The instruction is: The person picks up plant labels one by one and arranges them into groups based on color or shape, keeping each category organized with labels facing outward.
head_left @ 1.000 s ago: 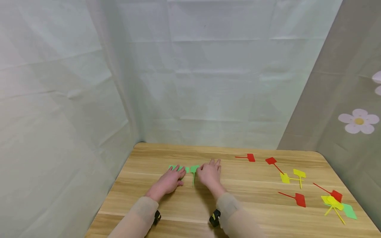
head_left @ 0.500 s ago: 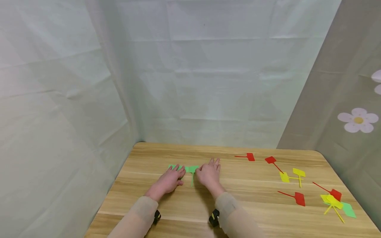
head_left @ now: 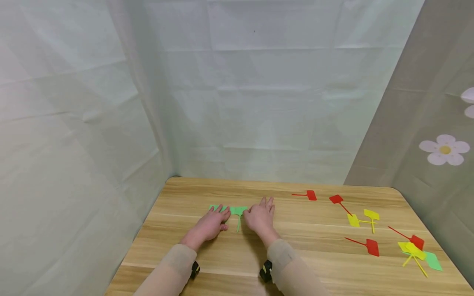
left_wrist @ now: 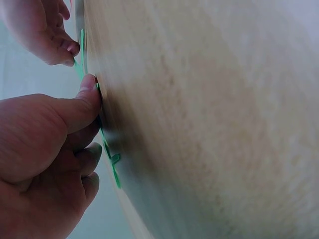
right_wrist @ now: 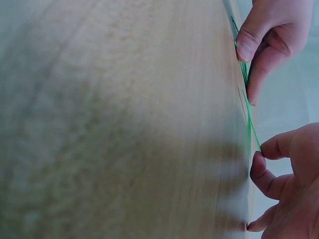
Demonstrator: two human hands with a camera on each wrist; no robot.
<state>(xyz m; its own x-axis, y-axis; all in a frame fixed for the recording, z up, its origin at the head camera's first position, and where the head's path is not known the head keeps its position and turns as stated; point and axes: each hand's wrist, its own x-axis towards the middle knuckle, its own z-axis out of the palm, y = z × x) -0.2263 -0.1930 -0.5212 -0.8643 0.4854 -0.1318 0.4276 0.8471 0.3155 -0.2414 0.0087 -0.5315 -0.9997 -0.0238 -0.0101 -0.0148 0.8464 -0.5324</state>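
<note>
Green plastic T-shaped plant labels lie in a row on the wooden table. Spread over the left part of the row (head_left: 213, 207), my left hand (head_left: 209, 225) presses it down and partly hides it. In the left wrist view its thumb (left_wrist: 88, 94) touches a green edge. My right hand (head_left: 261, 218) pinches the right edge of a green plant label (head_left: 240, 210), whose thin stem points toward me. The right wrist view shows this label (right_wrist: 254, 130) tilted up slightly between thumb and forefinger. Its left edge meets the row beside my left fingers.
Red plant labels (head_left: 311, 195) and yellow ones (head_left: 372, 214) are scattered on the right of the table (head_left: 296, 263). At the far right, a green label (head_left: 432, 261) lies partly under yellow ones. Hanging cloth walls (head_left: 259, 123) border the table.
The right hand has slid its green plant label slightly left, closing the gap to the row. My left hand has stayed in place.
</note>
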